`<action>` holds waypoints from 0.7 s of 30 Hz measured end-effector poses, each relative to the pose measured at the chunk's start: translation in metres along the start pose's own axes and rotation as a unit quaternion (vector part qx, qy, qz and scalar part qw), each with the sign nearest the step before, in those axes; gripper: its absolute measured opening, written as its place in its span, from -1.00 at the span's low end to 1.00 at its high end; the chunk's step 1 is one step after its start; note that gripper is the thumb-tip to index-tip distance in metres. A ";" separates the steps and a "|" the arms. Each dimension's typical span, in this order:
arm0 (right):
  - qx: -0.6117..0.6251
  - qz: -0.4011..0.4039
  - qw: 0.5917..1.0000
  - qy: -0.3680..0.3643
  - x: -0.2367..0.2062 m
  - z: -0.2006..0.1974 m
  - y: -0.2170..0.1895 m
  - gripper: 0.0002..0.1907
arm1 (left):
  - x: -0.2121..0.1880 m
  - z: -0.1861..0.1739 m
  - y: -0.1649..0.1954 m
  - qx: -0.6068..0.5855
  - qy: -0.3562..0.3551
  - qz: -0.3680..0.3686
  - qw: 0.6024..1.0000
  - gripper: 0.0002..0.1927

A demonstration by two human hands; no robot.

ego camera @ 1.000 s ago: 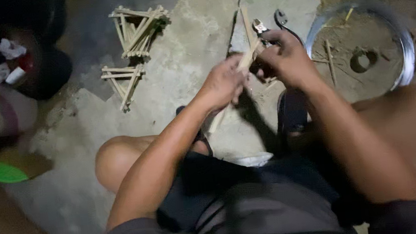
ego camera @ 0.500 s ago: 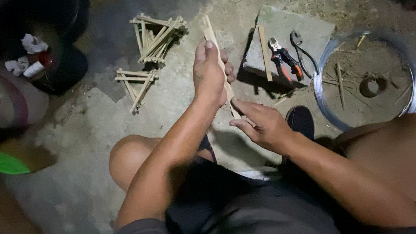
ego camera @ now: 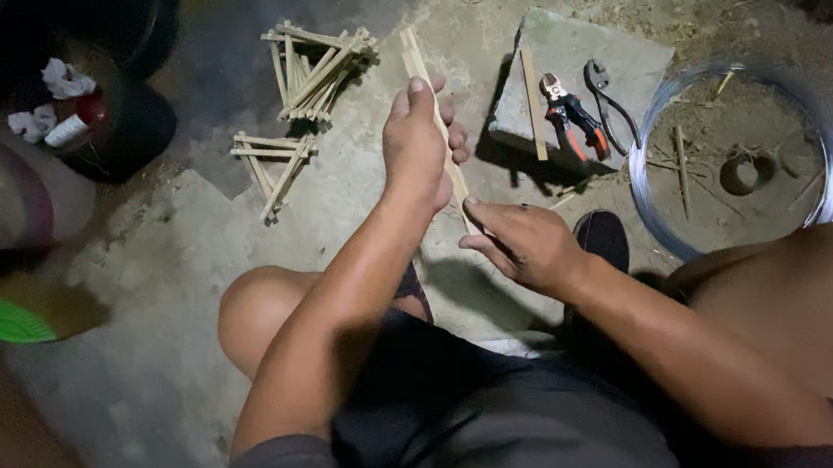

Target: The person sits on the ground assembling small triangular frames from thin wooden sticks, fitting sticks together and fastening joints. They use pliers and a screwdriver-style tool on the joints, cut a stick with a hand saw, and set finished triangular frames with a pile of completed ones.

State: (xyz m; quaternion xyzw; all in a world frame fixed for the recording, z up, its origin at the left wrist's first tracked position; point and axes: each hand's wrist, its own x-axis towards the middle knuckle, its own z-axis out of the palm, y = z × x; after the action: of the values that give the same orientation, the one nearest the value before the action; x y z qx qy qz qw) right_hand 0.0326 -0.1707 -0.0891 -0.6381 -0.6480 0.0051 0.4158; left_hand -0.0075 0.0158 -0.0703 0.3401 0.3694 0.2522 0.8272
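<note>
The left hand (ego camera: 416, 149) is closed around thin bamboo strips (ego camera: 431, 112) at mid-length — their far ends point away over the ground — while the right hand (ego camera: 528, 244) pinches the near end, left of the stone slab (ego camera: 612, 56).

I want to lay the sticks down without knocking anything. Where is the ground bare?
Bare concrete lies between the lower stick frame, the green leaf and the knee. It is crowded around the slab with its cutters and the wire coil.
</note>
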 end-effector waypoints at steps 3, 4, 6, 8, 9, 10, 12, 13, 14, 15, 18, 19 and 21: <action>0.011 -0.017 1.000 0.003 0.001 -0.002 0.003 -0.56 | 0.001 -0.002 0.000 0.026 0.034 -0.019 0.999 -0.59; 0.018 -0.026 0.999 0.010 0.002 -0.002 0.004 -0.57 | 0.001 -0.002 -0.001 0.018 0.025 -0.016 0.999 -0.59; 0.024 -0.047 0.998 0.029 0.003 -0.002 0.007 -0.58 | 0.001 -0.002 -0.002 0.002 0.008 -0.013 1.000 -0.59; 0.026 -0.057 0.997 0.040 0.003 -0.002 0.008 -0.58 | 0.001 -0.001 -0.003 0.002 0.010 -0.019 1.000 -0.59; 0.026 -0.056 0.997 0.042 0.003 -0.002 0.009 -0.58 | 0.001 -0.001 -0.002 0.002 0.011 -0.022 1.000 -0.60; 0.027 -0.055 0.997 0.043 0.003 -0.002 0.009 -0.57 | 0.000 -0.001 -0.002 -0.001 0.011 -0.028 1.000 -0.59; 0.034 -0.039 0.998 0.039 0.002 -0.002 0.009 -0.59 | -0.001 0.000 -0.002 -0.007 0.012 -0.038 0.999 -0.56; 0.038 -0.030 0.998 0.036 0.001 -0.001 0.009 -0.60 | -0.002 -0.001 -0.001 -0.008 0.022 -0.051 0.998 -0.55; 0.040 -0.017 0.999 0.025 0.001 -0.001 0.009 -0.60 | -0.003 -0.001 -0.001 -0.008 0.030 -0.065 0.997 -0.54; 0.041 -0.004 0.999 0.014 0.001 0.000 0.009 -0.60 | -0.004 0.000 0.000 -0.009 0.038 -0.077 0.996 -0.53; 0.052 0.011 0.998 0.016 0.000 0.002 0.009 -0.61 | -0.007 -0.001 0.000 -0.002 0.017 -0.061 0.998 -0.55; 0.056 0.014 0.998 0.023 0.000 0.003 0.009 -0.61 | -0.008 -0.001 0.000 -0.005 0.013 -0.057 0.998 -0.55; 0.068 0.026 0.997 0.013 0.001 0.004 0.009 -0.60 | -0.008 -0.001 0.000 -0.009 0.003 -0.050 0.999 -0.55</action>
State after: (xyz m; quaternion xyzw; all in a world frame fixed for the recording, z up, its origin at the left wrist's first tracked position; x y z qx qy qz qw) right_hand 0.0382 -0.1664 -0.0959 -0.6252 -0.6238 0.0514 0.4662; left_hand -0.0134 0.0103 -0.0673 0.3136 0.3857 0.2149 0.8406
